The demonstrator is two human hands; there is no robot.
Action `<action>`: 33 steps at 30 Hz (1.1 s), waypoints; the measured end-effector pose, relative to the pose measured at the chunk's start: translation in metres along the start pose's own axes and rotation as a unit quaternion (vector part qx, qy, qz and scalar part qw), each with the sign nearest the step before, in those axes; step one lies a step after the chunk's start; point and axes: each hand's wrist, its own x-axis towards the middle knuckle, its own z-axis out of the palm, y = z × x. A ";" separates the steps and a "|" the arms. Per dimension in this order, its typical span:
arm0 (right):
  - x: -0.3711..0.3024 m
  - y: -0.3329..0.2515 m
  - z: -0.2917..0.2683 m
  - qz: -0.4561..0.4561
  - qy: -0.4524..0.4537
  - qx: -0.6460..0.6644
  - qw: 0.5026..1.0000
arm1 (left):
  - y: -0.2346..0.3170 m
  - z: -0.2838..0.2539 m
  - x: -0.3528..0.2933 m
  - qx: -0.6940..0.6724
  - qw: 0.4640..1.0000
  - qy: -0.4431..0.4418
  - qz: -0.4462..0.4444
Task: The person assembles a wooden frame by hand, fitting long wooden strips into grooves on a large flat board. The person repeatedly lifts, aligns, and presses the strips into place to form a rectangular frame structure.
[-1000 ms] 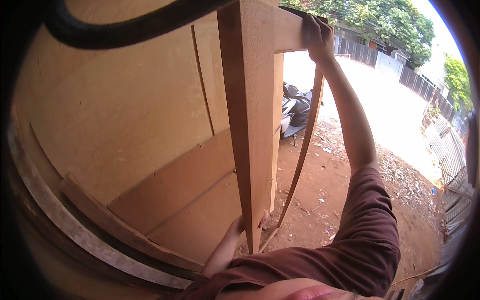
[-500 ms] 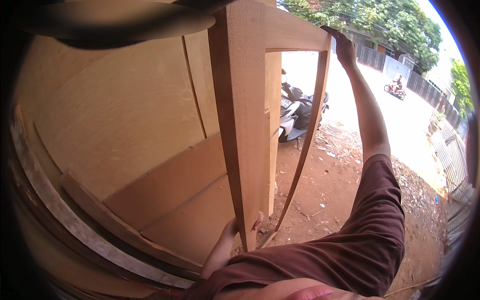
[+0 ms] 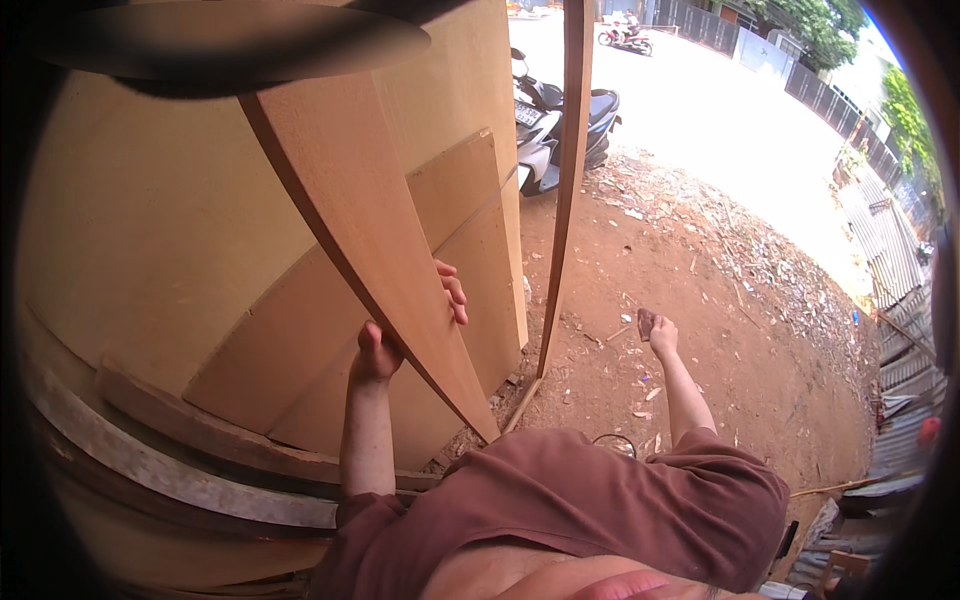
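A tall wooden frame [image 3: 365,215] stands upright in front of me, leaning a little. My left hand [image 3: 376,356] is closed around its near post, thumb on one side and fingers showing on the other. The far, narrower post [image 3: 568,170] rises to the right, and the top of the frame is out of view. Away from the wood, low on my right, my right hand [image 3: 664,338] pinches a small dark brown piece [image 3: 646,323]. That piece is too small to identify surely.
Plywood sheets [image 3: 470,200] lean behind the frame, with long timbers [image 3: 180,470] along the lower left. A parked scooter [image 3: 545,130] stands beyond. Litter dots the dirt ground [image 3: 630,270], corrugated metal sheets [image 3: 880,260] line the right, and a motorbike [image 3: 625,40] is on the road.
My right hand has come down from the frame's top corner to low on my right. My left hand now shows higher on the post, and the view has tilted downward.
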 end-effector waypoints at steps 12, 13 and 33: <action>-0.373 0.255 -0.071 0.447 0.132 0.007 0.885 | 0.168 0.002 0.109 0.179 0.965 0.046 0.188; -0.394 0.255 -0.067 0.422 0.127 -0.001 0.898 | 0.175 0.003 0.113 0.171 0.968 0.035 0.182; -0.556 0.181 -0.029 0.476 0.131 -0.012 0.869 | 0.239 -0.045 0.231 0.143 0.959 -0.046 0.240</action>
